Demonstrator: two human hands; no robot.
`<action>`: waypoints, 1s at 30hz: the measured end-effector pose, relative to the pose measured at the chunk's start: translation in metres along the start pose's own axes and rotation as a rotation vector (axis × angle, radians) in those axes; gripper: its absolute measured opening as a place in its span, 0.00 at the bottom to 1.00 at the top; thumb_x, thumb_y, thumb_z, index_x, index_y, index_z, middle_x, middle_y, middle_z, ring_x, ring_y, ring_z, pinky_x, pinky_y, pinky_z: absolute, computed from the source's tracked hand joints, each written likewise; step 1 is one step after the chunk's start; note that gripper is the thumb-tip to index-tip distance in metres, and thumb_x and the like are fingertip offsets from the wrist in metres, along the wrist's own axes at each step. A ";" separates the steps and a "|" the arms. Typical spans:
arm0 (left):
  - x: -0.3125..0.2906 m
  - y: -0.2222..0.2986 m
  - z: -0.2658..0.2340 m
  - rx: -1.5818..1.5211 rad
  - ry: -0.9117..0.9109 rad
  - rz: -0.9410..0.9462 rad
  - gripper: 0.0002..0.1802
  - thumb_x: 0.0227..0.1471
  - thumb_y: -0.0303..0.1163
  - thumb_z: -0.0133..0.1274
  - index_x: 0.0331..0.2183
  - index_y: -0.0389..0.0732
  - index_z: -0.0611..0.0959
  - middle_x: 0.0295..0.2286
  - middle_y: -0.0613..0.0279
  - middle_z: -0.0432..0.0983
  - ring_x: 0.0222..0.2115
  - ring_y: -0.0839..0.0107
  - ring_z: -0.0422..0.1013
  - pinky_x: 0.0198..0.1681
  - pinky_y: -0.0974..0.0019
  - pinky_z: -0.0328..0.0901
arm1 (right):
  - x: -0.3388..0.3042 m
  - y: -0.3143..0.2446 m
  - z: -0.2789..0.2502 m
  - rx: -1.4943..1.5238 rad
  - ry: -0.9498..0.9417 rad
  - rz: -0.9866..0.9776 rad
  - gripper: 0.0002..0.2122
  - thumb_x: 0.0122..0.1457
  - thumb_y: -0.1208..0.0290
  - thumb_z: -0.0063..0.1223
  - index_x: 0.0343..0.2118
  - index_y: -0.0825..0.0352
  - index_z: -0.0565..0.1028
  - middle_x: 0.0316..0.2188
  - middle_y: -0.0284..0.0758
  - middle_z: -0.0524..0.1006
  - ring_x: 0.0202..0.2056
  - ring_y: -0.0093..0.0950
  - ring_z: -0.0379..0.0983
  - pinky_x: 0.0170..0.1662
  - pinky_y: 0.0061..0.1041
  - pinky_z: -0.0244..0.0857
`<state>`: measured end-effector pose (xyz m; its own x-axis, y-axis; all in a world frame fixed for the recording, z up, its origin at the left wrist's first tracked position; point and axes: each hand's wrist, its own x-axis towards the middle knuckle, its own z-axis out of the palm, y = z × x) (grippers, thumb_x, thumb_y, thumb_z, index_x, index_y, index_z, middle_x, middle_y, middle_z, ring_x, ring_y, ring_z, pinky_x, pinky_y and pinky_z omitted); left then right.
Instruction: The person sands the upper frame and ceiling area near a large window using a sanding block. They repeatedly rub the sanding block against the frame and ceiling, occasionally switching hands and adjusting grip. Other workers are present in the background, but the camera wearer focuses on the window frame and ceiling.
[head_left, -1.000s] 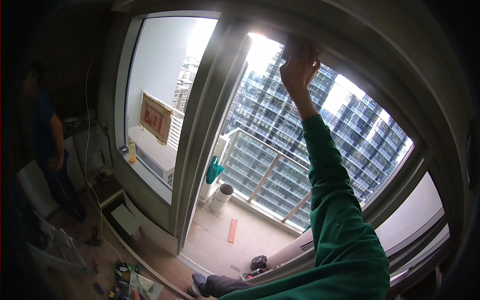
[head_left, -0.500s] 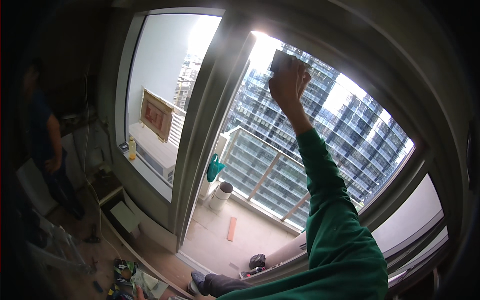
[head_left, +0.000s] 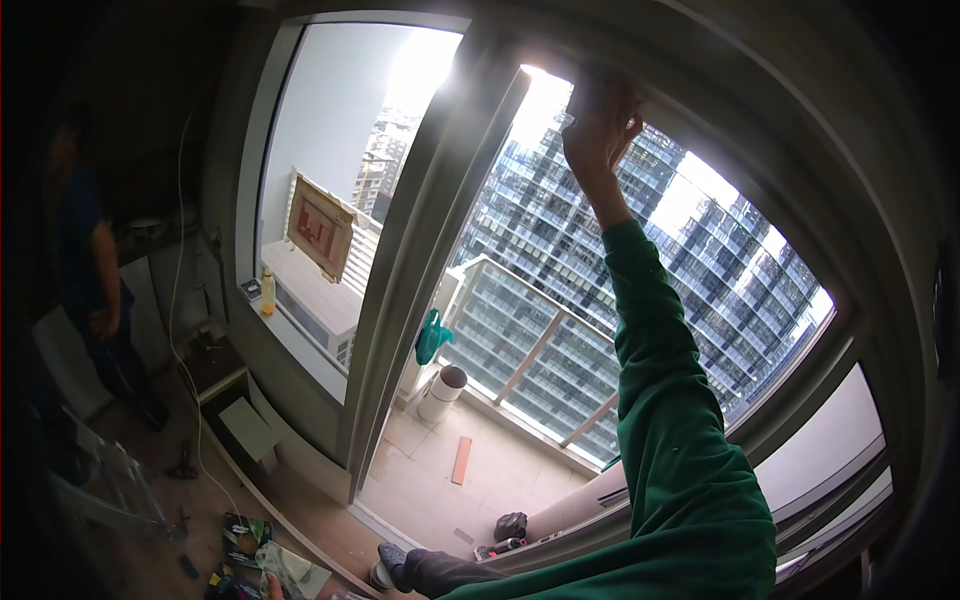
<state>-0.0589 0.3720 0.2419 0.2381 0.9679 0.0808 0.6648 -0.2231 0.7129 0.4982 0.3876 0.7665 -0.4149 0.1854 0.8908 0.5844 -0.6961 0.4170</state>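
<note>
overhead reach at a balcony door, as seen from the head. right hand (head_left: pixel 603 138) raised to the upper edge of the opening, fingers bent and closed around a dark flat piece (head_left: pixel 585 92); piece located just under the top of the door frame (head_left: pixel 770 150), outline partly lost in shade, contact with the frame uncertain. left hand (head_left: pixel 275 588) at the lower rim, only a fingertip visible, just beside a pale plastic bag (head_left: pixel 288 568); degree of closing and any hold impossible to tell.

surroundings: balcony floor (head_left: pixel 415 500) with a white cylinder (head_left: pixel 438 398), an orange strip (head_left: pixel 461 462) and a black bag (head_left: pixel 511 526); teal bag (head_left: pixel 432 340) near the railing (head_left: pixel 548 298); bottle (head_left: pixel 267 293) on the window sill; at far left, in shadow, a co-worker (head_left: pixel 95 265) near a thin pale cord (head_left: pixel 172 325).

likely hazards: dropping of the dark flat piece, from a fingertip grip at long reach; overbalancing, from the high stretch above a grey shoe (head_left: pixel 394 563) with footing partly hidden; misplaced contact along the frame, from glare beside deep shade; snagging of a foot, from the cord and the packets (head_left: pixel 245 540) at lower left.
</note>
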 end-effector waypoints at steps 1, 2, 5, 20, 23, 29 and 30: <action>0.000 -0.001 0.001 -0.007 0.002 -0.009 0.31 0.42 0.43 0.60 0.47 0.37 0.77 0.46 0.47 0.73 0.44 0.54 0.70 0.46 0.56 0.65 | 0.001 -0.002 0.000 -0.014 0.011 -0.006 0.29 0.43 0.74 0.52 0.54 0.58 0.68 0.53 0.38 0.66 0.60 0.37 0.53 0.53 0.42 0.44; 0.001 -0.001 0.002 -0.015 0.002 -0.018 0.31 0.42 0.42 0.60 0.47 0.37 0.77 0.46 0.47 0.73 0.44 0.54 0.70 0.46 0.56 0.65 | 0.002 -0.003 -0.001 -0.072 -0.003 -0.014 0.28 0.43 0.73 0.52 0.53 0.58 0.68 0.53 0.38 0.66 0.59 0.37 0.55 0.52 0.42 0.46; 0.003 -0.001 0.006 -0.043 0.004 -0.047 0.30 0.43 0.42 0.60 0.47 0.37 0.77 0.45 0.47 0.73 0.44 0.54 0.70 0.46 0.57 0.65 | 0.009 -0.006 -0.004 -0.205 -0.042 -0.025 0.27 0.42 0.70 0.53 0.52 0.57 0.68 0.51 0.39 0.66 0.56 0.38 0.57 0.49 0.44 0.50; 0.009 -0.006 0.010 -0.177 0.043 -0.159 0.28 0.44 0.41 0.59 0.46 0.36 0.77 0.44 0.48 0.73 0.43 0.56 0.71 0.45 0.58 0.65 | 0.000 -0.045 -0.017 0.044 -0.075 0.084 0.30 0.42 0.77 0.53 0.54 0.57 0.68 0.52 0.41 0.62 0.59 0.41 0.53 0.52 0.45 0.48; 0.008 -0.005 0.011 -0.193 0.045 -0.171 0.28 0.45 0.41 0.59 0.46 0.35 0.77 0.44 0.49 0.74 0.43 0.56 0.71 0.45 0.58 0.65 | 0.002 -0.027 0.003 0.093 -0.006 0.023 0.31 0.41 0.77 0.53 0.54 0.57 0.67 0.54 0.42 0.62 0.60 0.41 0.52 0.53 0.46 0.46; 0.008 -0.005 0.015 -0.224 0.052 -0.198 0.27 0.45 0.41 0.59 0.46 0.35 0.78 0.43 0.49 0.74 0.43 0.57 0.71 0.45 0.59 0.65 | 0.001 -0.018 0.023 -0.021 0.034 0.032 0.31 0.41 0.76 0.54 0.54 0.54 0.67 0.56 0.41 0.61 0.62 0.40 0.49 0.53 0.45 0.48; 0.008 -0.006 0.015 -0.225 0.053 -0.205 0.27 0.45 0.41 0.58 0.46 0.35 0.78 0.43 0.49 0.74 0.43 0.57 0.71 0.45 0.59 0.65 | 0.002 -0.018 0.025 -0.052 0.028 0.019 0.32 0.41 0.75 0.54 0.55 0.53 0.67 0.55 0.42 0.62 0.62 0.41 0.50 0.53 0.45 0.48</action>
<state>-0.0500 0.3792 0.2275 0.0743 0.9961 -0.0484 0.5202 0.0027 0.8540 0.5042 0.4172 0.7655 -0.4234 0.1527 0.8930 0.5560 -0.7344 0.3892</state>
